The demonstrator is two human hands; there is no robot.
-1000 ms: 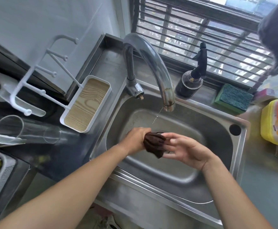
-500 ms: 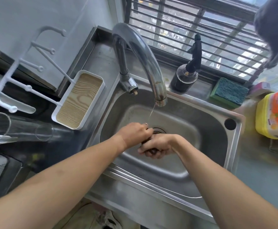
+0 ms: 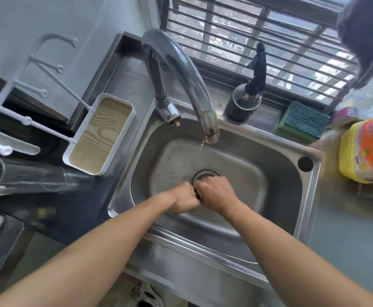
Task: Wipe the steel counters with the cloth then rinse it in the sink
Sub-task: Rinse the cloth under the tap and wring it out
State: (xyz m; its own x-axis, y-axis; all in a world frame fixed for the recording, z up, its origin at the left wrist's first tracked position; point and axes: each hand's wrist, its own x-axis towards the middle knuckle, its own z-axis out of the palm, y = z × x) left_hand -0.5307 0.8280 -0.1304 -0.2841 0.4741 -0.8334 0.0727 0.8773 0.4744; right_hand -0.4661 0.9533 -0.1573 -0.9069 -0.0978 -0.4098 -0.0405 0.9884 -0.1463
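Over the sink [image 3: 312, 185], left hand [image 3: 184, 201] and right hand [image 3: 216, 192] clench the dark cloth [image 3: 197, 193], wringing it beneath a trickling tap [image 3: 194, 85]. Wiping seems finished; rinsing looks nearly complete.

I can read nothing for certain. The yellow and orange pack [image 3: 367, 149] at the right edge carries printed characters on its label, but for me they are too blurred and too small to make out.
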